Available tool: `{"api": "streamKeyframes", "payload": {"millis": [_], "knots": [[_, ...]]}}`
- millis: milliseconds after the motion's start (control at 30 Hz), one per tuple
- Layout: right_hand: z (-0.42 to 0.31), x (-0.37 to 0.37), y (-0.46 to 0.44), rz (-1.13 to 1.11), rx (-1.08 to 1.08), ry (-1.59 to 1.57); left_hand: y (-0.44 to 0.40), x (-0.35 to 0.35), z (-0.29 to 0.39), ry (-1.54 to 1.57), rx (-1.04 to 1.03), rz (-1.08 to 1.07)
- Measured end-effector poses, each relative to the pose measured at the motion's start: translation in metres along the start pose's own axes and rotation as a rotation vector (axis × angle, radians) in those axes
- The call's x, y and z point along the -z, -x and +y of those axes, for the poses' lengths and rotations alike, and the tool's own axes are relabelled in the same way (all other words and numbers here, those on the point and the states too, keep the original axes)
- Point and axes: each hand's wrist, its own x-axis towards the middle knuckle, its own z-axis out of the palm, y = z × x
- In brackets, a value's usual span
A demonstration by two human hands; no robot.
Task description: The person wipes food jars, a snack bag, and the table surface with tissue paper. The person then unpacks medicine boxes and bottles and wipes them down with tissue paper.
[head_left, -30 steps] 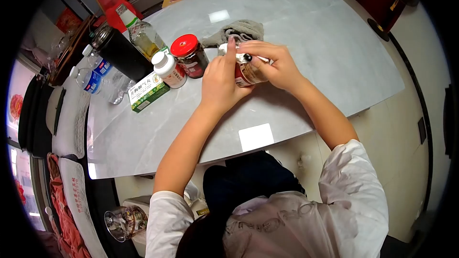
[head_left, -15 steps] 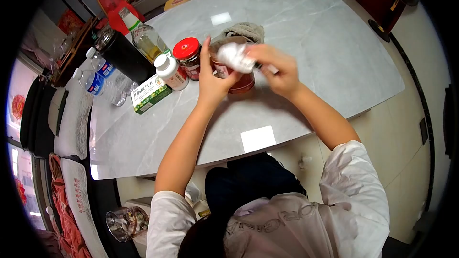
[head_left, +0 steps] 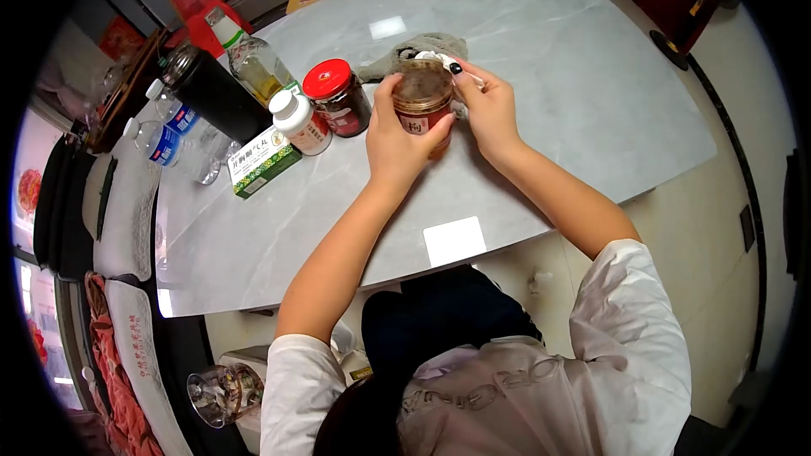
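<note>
A jar (head_left: 422, 84) with a see-through brownish top, a gold rim and a reddish label stands upright on the table in front of me. Around its left and near side curls my left hand (head_left: 394, 142), gripping it. My right hand (head_left: 492, 114), at the jar's right, pinches a white tissue (head_left: 437, 57) pressed to the far right of the rim; part of the tissue is hidden behind my fingers. Behind the jar lies a crumpled grey cloth (head_left: 397, 57). Left of my left hand stands a dark jar with a red lid (head_left: 328, 78).
Clustered at the table's left are a white pill bottle (head_left: 302, 125), a green-and-white medicine box (head_left: 263, 165), a black thermos (head_left: 215, 95), a glass bottle (head_left: 258, 63) and two water bottles (head_left: 165, 143). The marble-patterned table's (head_left: 574, 76) near edge is by my lap.
The tissue has gone from blurred above the jar's front to the far right of its rim, with my right hand moving slightly back. The jar's top now shows.
</note>
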Motion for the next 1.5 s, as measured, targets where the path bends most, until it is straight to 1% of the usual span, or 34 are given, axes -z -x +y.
{"api": "streamKeyframes", "payload": {"millis": [33,67,100,133,167,200,267,300,400,433,500,533,567,667,700,800,833,900,1000,1033,1133,1167,1200,1267,1367,1400,1467,1500], "knots": [[0.004,0.004,0.002,-0.013,0.011,0.056,-0.002,-0.003,-0.003,-0.007,0.017,0.003],[0.005,0.005,0.008,-0.051,0.055,0.126,-0.004,-0.003,-0.005,-0.017,0.033,0.006],[0.002,0.002,0.018,-0.095,0.102,0.195,-0.008,0.000,-0.005,-0.019,0.096,0.016],[0.001,-0.001,0.022,-0.141,0.150,0.262,-0.008,0.002,-0.007,-0.045,0.100,0.017],[0.006,-0.006,0.020,-0.129,0.255,0.280,-0.008,0.004,-0.008,-0.041,0.085,0.021],[0.005,-0.005,0.017,-0.101,0.189,0.272,-0.007,0.005,-0.009,-0.039,0.070,0.021],[0.001,0.003,0.005,-0.043,0.057,0.258,-0.001,0.002,-0.010,-0.098,-0.136,-0.021],[0.004,0.006,-0.004,-0.033,0.068,0.106,0.002,-0.002,-0.007,-0.068,-0.147,-0.053],[0.001,0.019,-0.016,-0.051,-0.163,-0.096,0.000,0.000,-0.002,-0.027,-0.140,-0.159],[-0.006,0.021,-0.018,-0.092,-0.244,-0.119,-0.001,0.003,-0.001,0.005,-0.165,-0.221],[-0.003,0.029,-0.028,-0.292,-0.349,-0.138,-0.001,0.011,-0.001,0.064,-0.215,-0.356],[-0.002,0.033,-0.033,-0.392,-0.401,-0.151,-0.001,0.011,-0.001,0.098,-0.192,-0.384],[-0.002,0.038,-0.038,-0.466,-0.390,-0.080,-0.001,0.010,-0.001,0.133,-0.170,-0.409],[-0.009,0.040,-0.042,-0.519,-0.383,0.084,-0.002,0.010,-0.002,0.179,-0.139,-0.481],[-0.011,0.039,-0.040,-0.480,-0.428,0.129,-0.002,0.011,-0.002,0.213,-0.118,-0.497],[-0.017,0.036,-0.034,-0.503,-0.464,-0.014,-0.003,0.009,-0.004,0.259,-0.076,-0.542],[-0.016,0.035,-0.033,-0.526,-0.428,0.041,-0.003,0.010,-0.005,0.264,-0.064,-0.555],[-0.010,0.032,-0.031,-0.574,-0.354,0.149,-0.006,0.012,-0.006,0.259,-0.023,-0.559],[-0.001,0.029,-0.028,-0.560,-0.182,0.281,-0.007,0.014,-0.005,0.301,0.048,-0.557],[-0.012,0.028,-0.028,-0.581,-0.198,0.303,-0.007,0.016,-0.004,0.323,0.074,-0.559],[-0.007,0.034,-0.032,-0.637,0.025,0.240,-0.008,0.018,0.002,0.329,0.143,-0.349],[-0.008,0.033,-0.032,-0.631,-0.039,0.262,-0.012,0.021,0.005,0.411,0.151,-0.311],[-0.010,0.031,-0.026,-0.702,-0.020,0.335,-0.015,0.024,-0.001,0.377,0.087,-0.264],[-0.012,0.027,-0.016,-0.843,0.021,0.476,-0.015,0.025,-0.008,0.507,0.104,-0.203],[-0.004,0.030,-0.022,-0.769,0.026,0.436,-0.012,0.024,-0.014,0.690,0.133,-0.251],[-0.006,0.031,-0.024,-0.755,0.035,0.435,-0.014,0.025,-0.011,0.789,0.185,-0.231],[-0.014,0.032,-0.023,-0.819,0.004,0.436,-0.018,0.032,-0.004,0.989,0.288,-0.188],[-0.018,0.031,-0.023,-0.850,-0.013,0.434,-0.020,0.033,-0.015,0.971,0.328,-0.140]]}}
